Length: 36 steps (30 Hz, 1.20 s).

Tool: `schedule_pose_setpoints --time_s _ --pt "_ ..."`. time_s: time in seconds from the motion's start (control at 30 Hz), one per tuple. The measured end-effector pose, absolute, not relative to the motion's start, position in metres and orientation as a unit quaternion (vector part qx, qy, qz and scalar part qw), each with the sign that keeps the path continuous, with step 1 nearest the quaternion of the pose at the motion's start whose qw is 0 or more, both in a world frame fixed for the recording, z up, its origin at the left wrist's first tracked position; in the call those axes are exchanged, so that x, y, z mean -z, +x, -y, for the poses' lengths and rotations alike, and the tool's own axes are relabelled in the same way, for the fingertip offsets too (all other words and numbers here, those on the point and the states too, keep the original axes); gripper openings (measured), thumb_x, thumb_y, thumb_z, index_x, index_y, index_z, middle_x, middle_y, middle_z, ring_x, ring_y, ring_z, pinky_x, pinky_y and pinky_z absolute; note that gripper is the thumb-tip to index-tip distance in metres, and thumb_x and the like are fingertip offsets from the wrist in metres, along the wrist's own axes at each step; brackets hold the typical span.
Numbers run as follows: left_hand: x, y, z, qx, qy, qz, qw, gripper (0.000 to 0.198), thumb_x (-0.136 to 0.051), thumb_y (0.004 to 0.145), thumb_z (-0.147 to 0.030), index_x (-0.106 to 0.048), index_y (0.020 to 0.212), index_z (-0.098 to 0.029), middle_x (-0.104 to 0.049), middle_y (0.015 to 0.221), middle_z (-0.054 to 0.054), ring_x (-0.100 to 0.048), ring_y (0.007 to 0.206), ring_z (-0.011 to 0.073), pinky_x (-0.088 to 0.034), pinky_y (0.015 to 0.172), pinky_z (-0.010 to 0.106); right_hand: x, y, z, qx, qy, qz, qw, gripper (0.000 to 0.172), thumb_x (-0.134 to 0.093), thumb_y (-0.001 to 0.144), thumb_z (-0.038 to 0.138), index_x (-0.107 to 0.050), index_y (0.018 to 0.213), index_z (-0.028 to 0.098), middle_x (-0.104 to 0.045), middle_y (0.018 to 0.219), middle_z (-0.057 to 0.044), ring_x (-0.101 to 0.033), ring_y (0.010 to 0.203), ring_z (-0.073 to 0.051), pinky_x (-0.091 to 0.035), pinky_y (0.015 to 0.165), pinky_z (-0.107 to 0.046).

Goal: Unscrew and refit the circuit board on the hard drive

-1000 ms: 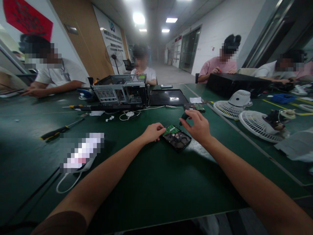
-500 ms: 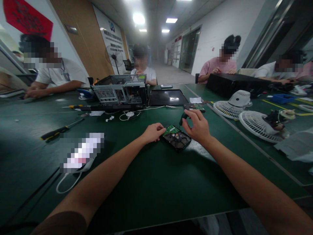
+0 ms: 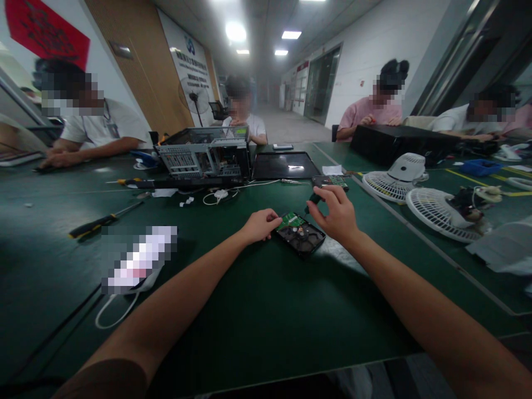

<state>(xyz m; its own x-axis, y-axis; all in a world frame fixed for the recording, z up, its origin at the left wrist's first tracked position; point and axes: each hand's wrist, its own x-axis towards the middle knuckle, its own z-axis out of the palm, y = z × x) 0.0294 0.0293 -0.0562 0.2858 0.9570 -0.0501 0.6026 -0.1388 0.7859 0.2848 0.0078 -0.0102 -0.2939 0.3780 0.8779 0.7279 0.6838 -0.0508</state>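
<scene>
A hard drive (image 3: 305, 237) with a green circuit board lies flat on the green table (image 3: 249, 310), in front of me. My left hand (image 3: 261, 225) pinches the drive's left corner between thumb and fingers. In my right hand (image 3: 334, 213) is a small dark green screwdriver (image 3: 312, 203), its handle between thumb and fingertips. The screwdriver's tip points down at the upper right edge of the board; its exact contact with the drive is too small to tell.
An open computer case (image 3: 203, 158) stands behind, beside a dark flat panel (image 3: 286, 165). White fan parts (image 3: 438, 213) lie at right, near a black case (image 3: 401, 143). A screwdriver (image 3: 97, 224) and a lit phone (image 3: 141, 257) are at left. Several people sit around the table.
The green screwdriver's handle has turned slightly between my right fingertips. My left hand and the drive have stayed in place.
</scene>
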Motion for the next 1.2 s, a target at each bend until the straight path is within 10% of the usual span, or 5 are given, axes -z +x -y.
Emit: schedule_pose_setpoints --time_s 1.2 --pt "0.0543 0.0301 -0.0283 -0.246 0.707 -0.55 0.37 0.028 -0.062 0.096 -0.043 -0.065 0.11 -0.02 -0.071 0.096 0.005 -0.063 0.051 0.0081 -0.043 0.04 0.016 0.01 0.2825 -0.0063 0.16 -0.374 0.793 0.453 0.04 -0.058 0.095 0.032 -0.053 0.133 0.021 -0.063 0.098 -0.01 -0.064 0.089 -0.026 -0.056 0.081 -0.043"
